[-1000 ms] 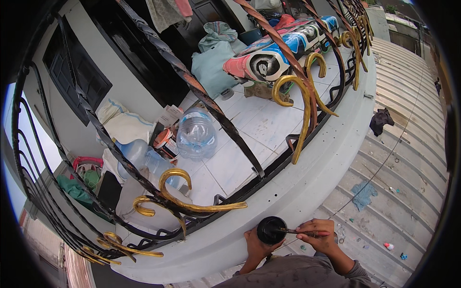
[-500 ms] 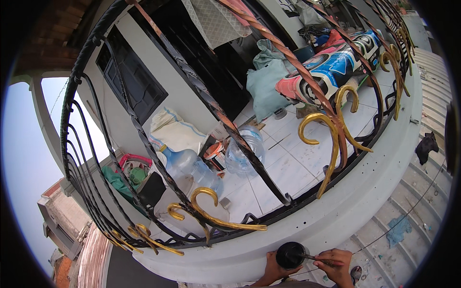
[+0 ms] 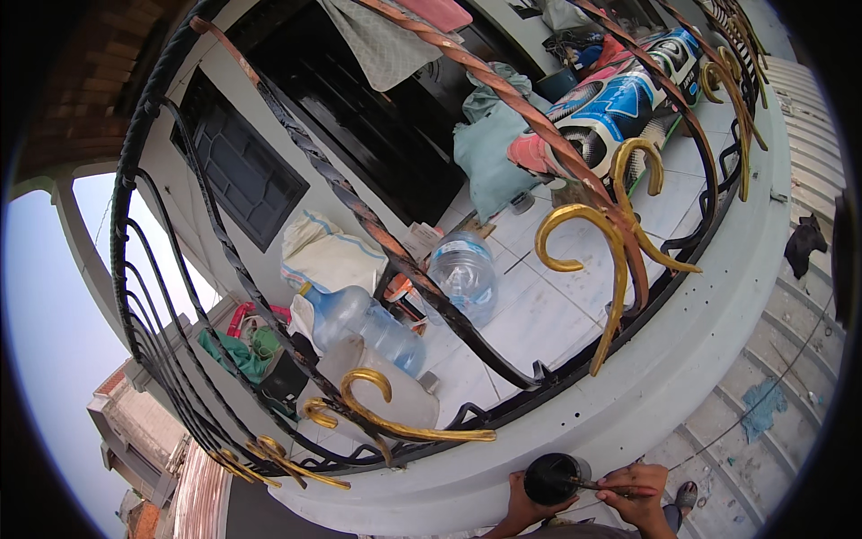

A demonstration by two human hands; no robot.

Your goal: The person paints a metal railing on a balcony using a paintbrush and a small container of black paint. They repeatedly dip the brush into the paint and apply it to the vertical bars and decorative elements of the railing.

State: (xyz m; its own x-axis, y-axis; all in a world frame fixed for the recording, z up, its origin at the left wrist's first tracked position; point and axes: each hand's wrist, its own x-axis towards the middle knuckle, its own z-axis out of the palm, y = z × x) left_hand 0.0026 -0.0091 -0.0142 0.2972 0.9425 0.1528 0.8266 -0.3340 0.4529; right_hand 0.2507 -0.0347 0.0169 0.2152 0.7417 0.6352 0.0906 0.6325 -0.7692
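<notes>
Brush (image 3: 588, 485) in play, pinched between the fingers of the right hand (image 3: 641, 490), its tip lost against the mouth of the dark cup (image 3: 549, 479)! The left hand (image 3: 519, 503) grips that cup's side, all on the near side of the railing (image 3: 453, 321). Beyond the railing sit a clear bottle (image 3: 469, 277) and a blue jug (image 3: 339, 314); outside it lies a black cloth (image 3: 805, 244).

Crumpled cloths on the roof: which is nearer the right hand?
The blue cloth, nearer in the picture to the right hand holding the brush; the black cloth lies farther up.
</notes>
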